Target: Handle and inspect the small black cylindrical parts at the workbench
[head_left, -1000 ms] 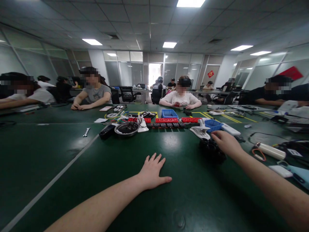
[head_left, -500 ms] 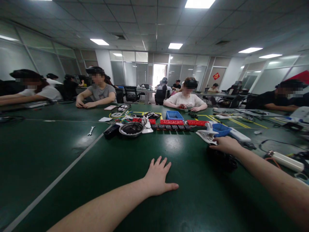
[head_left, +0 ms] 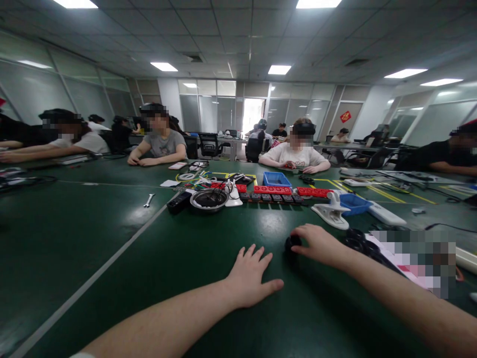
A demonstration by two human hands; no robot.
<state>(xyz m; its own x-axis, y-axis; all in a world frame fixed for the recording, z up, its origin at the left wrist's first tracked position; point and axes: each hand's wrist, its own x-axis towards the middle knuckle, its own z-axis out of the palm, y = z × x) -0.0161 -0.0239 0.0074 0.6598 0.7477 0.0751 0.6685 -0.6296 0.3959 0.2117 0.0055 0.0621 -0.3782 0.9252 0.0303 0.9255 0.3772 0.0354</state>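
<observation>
My left hand (head_left: 250, 278) lies flat on the green table (head_left: 179, 263) with its fingers spread, holding nothing. To its right, my right hand (head_left: 316, 243) has its thumb and fingers closed round a small black round object (head_left: 291, 245), low over or on the tabletop; I cannot tell which. My fingers hide part of that object, and its exact kind does not show. More black round objects (head_left: 356, 240) lie together behind my right forearm. Beyond them stands a white clip base (head_left: 331, 215), next to a blue tray (head_left: 354, 203).
Across the table are a metal bowl (head_left: 208, 200), a white clip stand (head_left: 233, 194), red strips (head_left: 273, 189), another blue tray (head_left: 276, 178) and loose cables. A wrench (head_left: 149, 200) lies at the left. Several people sit around the table, one person (head_left: 296, 154) opposite me.
My right hand has moved left and nearer, away from the black round objects, with one of them in its fingers. My left hand stays flat. The view has turned slightly left.
</observation>
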